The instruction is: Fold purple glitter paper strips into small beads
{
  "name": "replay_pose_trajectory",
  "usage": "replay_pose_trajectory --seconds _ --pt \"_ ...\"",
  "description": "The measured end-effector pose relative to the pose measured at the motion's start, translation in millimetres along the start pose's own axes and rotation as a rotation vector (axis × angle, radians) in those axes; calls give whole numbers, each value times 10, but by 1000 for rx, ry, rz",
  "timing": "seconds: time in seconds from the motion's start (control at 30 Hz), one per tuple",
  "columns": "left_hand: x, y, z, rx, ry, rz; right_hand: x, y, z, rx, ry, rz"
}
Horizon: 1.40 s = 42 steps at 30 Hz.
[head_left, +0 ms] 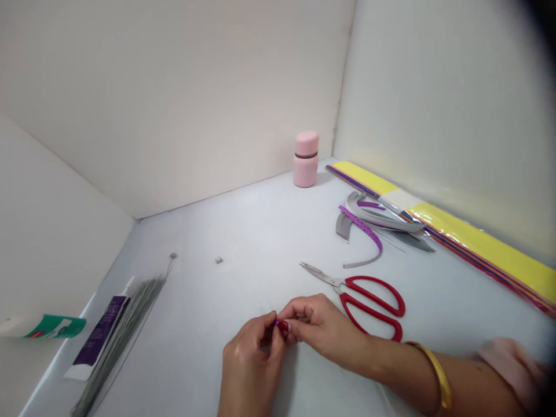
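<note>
A small purple and red piece (282, 325) is pinched between my two hands near the bottom middle of the head view. My left hand (256, 347) grips its left, purple end with thumb and forefinger. From the right, my right hand (315, 324) closes on the red end; a gold bangle circles that forearm. Much of the piece is hidden by my fingertips. Red-handled scissors (373, 301) lie just beyond my right hand, blades toward the upper left.
A pink bottle (305, 165) stands at the back. Purple and grey strips (373, 223) lie before long yellow packets (469, 237) on the right. At left are a purple-white tube (99, 336), thin wires (125, 336) and two small silvery bits (218, 260). White walls enclose the table.
</note>
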<state>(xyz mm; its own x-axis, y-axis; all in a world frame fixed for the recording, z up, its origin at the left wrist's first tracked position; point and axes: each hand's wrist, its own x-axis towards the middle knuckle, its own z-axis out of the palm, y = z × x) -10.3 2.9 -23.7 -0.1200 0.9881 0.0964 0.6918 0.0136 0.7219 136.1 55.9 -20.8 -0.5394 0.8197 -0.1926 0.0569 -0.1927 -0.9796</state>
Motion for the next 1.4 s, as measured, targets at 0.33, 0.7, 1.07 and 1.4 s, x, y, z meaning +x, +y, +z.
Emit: replay_pose_trajectory --seconds 0.33,0.7,1.07,1.4 --pt "28 167 -54 -147 -69 -149 4 -46 18 -27 21 23" --pt "-4 146 -13 -101 -40 -96 -3 -35 24 -86 42 52" --pt "-14 136 -17 -146 -43 -117 12 1 -6 -97 12 31" --pt "-19 136 -23 -159 -20 -130 -5 -25 3 -86 -4 28"
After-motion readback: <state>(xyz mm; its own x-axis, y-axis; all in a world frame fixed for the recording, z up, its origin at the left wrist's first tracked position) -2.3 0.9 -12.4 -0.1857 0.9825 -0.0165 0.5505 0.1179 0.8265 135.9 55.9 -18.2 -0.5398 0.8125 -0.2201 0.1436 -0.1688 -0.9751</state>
